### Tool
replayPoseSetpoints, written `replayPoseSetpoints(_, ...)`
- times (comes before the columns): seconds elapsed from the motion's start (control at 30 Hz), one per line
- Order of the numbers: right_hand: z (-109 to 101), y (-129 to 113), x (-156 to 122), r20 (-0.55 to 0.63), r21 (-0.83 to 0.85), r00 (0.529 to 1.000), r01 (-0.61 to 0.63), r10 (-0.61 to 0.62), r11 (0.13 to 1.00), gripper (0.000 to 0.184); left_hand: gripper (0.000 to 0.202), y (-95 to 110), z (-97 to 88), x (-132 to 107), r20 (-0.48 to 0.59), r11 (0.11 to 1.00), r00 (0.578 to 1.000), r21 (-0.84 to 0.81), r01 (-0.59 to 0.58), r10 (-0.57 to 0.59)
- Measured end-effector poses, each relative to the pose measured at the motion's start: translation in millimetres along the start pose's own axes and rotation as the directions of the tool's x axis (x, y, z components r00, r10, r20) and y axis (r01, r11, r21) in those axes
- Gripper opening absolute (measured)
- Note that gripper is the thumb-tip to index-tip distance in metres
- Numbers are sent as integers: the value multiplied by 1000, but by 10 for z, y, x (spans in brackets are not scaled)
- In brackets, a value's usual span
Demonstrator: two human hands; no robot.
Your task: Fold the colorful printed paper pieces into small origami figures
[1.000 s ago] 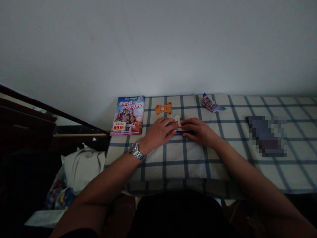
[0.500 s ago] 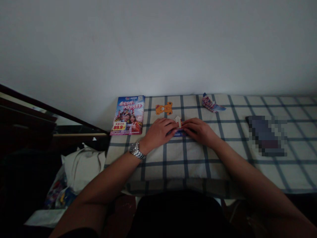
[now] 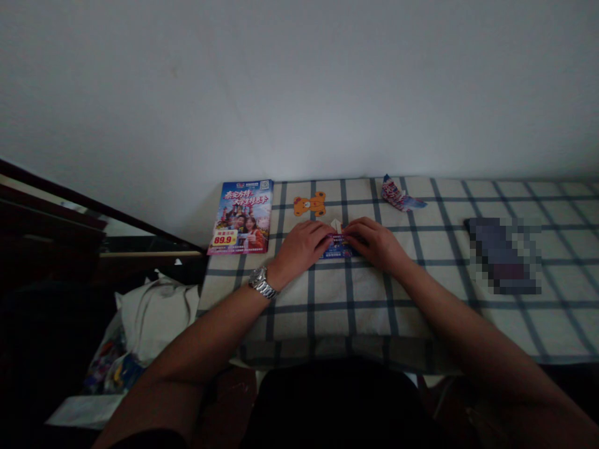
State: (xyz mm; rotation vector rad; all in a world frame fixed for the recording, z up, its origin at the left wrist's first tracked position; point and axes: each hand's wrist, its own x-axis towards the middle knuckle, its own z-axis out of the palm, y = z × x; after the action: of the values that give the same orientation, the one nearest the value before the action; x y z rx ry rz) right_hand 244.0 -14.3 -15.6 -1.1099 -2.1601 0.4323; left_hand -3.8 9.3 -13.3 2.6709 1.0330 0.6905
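A bed (image 3: 327, 349) carries a pale checked sheet (image 3: 561, 324) with dark lines. At its far left corner lies a brochure (image 3: 240, 217) priced 89.9. Just right of it sits an orange bear cutout (image 3: 309, 204), and further right a folded printed paper (image 3: 399, 197). Near the middle lies a blue paper (image 3: 337, 249) with a white tip. A pixelated object (image 3: 504, 255) lies toward the right.

Probably a home bedroom, checked bedding (image 3: 355, 293) against a white wall (image 3: 299, 93), pale pillow (image 3: 156, 318) beside it
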Motion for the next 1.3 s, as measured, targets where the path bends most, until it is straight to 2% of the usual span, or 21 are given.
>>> replayPoseSetpoints(0.2, 31, -2, 22, -42, -13, 999, -14, 14, 1000, 13, 19, 15, -6, 15, 11, 999, 999, -2, 32, -32)
replayPoseSetpoints(0.53, 49, 26, 19, -42, -15, 999, -14, 13, 1000, 15, 18, 21, -4, 58, 24, 1000, 1000, 15, 5, -5)
replayPoseSetpoints(0.8, 1, 41, -36, 40, -124, 992, 121, -117, 985, 20, 16, -2, 31, 58, 5, 1000, 1000, -12, 2, -2)
replayPoseSetpoints(0.97, -28, 41, -42, 96, -128, 987, 144, -133, 981, 24, 18, 2, 27, 46, 5, 1000, 1000, -24, -1, 1)
replayPoseSetpoints(1.1, -31, 37, -40, 95, -144, 988, 137, -124, 980, 25, 21, -11, 8, 31, 23, 999, 999, 6, -43, 42)
replayPoseSetpoints(1.3, -28, 62, -55, 109, -153, 986, 143, -127, 978, 30, 29, -63, -44, -20, 75, 985, 983, 36, -170, 167)
